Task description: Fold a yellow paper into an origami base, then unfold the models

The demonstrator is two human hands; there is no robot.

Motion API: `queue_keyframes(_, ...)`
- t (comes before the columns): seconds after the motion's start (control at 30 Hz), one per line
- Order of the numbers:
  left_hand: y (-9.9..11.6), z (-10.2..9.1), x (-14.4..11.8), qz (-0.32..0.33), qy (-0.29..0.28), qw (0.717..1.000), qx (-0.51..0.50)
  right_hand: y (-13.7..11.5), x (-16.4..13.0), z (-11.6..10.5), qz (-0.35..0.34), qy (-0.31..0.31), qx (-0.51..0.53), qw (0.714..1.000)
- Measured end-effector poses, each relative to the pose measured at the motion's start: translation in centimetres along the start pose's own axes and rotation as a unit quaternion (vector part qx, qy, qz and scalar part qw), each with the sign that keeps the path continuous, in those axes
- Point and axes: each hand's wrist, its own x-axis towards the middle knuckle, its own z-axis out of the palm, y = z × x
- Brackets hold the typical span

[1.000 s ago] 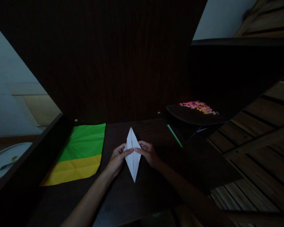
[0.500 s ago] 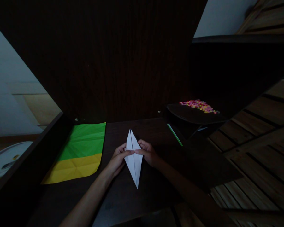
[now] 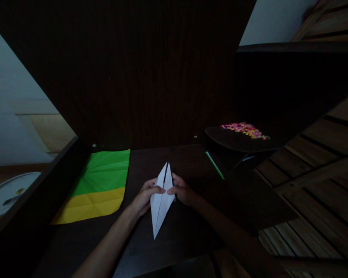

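Between my hands is a sheet of white paper folded into a long diamond, with a crease down its middle. Its far end splits into two narrow points, and its near end tapers to one tip. My left hand grips the left side, thumb lying on top and fingers curled beneath. On the opposite edge, my right hand pinches the paper in the same way. Both thumbs rest near the middle, a small gap apart. The fingers under the paper are partly hidden.
Green paper and yellow paper lie on the dark tabletop at left. A thin green-and-white strip lies at right. Several small colourful pieces are heaped on a raised dark shelf. A white round lid-like object is far left.
The folded paper has turned, its split far end swinging right and its near tip swinging left. My thumbs have moved slightly apart and nearer to me.
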Motion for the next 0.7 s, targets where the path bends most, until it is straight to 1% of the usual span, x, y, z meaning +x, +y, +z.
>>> queue_keyframes(0.2, -0.15, -0.02, 0.03, 0.004, 0.002, 1.000, 0.001, -0.28, -0.02, 0.09, 0.009, 0.011, -0.016, 1.000)
queue_keyframes(0.33, -0.24, -0.13, 0.14, 0.008, -0.006, 1.000, 0.003, -0.04, 0.13, -0.12, -0.015, 0.023, -0.019, 0.999)
queue_keyframes(0.5, -0.25, -0.07, 0.24, 0.014, -0.013, 1.000, 0.004, -0.18, 0.12, -0.11, -0.027, 0.065, -0.037, 0.997)
queue_keyframes(0.6, -0.18, 0.01, 0.23, 0.018, -0.012, 1.000, 0.005, -0.41, 0.09, -0.03, -0.055, 0.075, -0.038, 0.995)
queue_keyframes(0.7, -0.07, 0.08, 0.17, 0.015, -0.009, 1.000, 0.006, -0.44, 0.12, -0.12, -0.070, 0.080, -0.045, 0.993)
